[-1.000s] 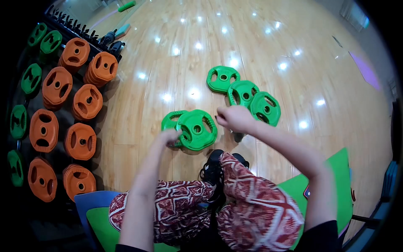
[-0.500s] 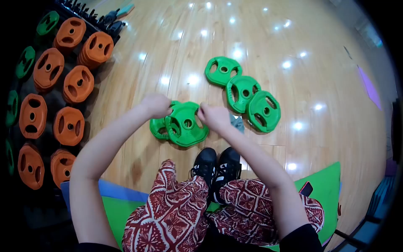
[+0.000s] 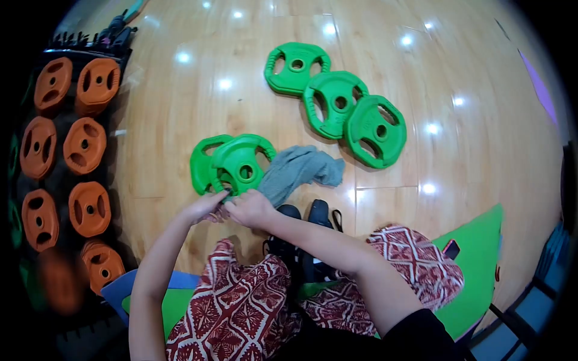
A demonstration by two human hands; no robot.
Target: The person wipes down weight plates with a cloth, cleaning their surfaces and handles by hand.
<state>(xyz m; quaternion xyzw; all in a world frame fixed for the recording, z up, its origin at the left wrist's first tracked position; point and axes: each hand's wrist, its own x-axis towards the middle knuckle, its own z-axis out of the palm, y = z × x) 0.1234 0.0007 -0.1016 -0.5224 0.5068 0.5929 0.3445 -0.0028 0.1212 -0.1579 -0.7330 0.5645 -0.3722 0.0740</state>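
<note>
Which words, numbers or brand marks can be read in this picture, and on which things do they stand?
None can be read.
Green weight plates: any raised marks are too blurred to read.
Orange weight plates: no legible number or brand.
Black shoes: only white marks show, no letters.
Grey cloth and patterned trousers: no writing visible.
Both hands rest at the near green plate.

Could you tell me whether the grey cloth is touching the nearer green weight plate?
Touching. In the head view, the grey cloth lies against the right edge of the nearer green weight plate, with no floor showing between them.
</note>
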